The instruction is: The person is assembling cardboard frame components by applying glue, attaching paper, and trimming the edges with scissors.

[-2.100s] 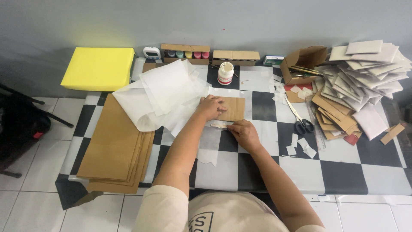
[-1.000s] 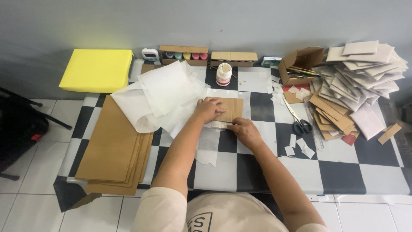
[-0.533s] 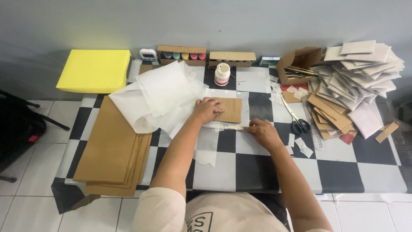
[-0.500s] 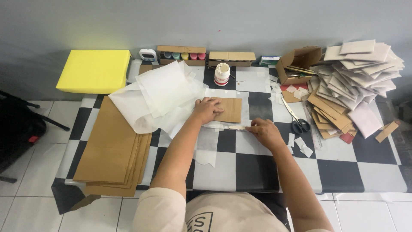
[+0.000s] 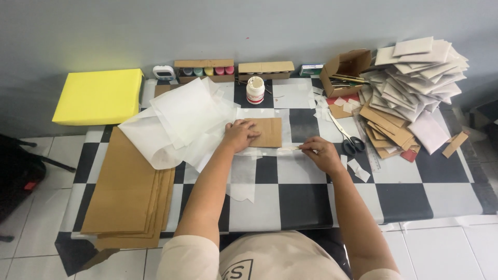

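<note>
Brown envelope [image 5: 268, 132] half-hidden under left hand [image 5: 239, 135]

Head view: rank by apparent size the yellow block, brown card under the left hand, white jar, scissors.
1. yellow block
2. brown card
3. scissors, long but thin, so close to the card
4. white jar
</note>
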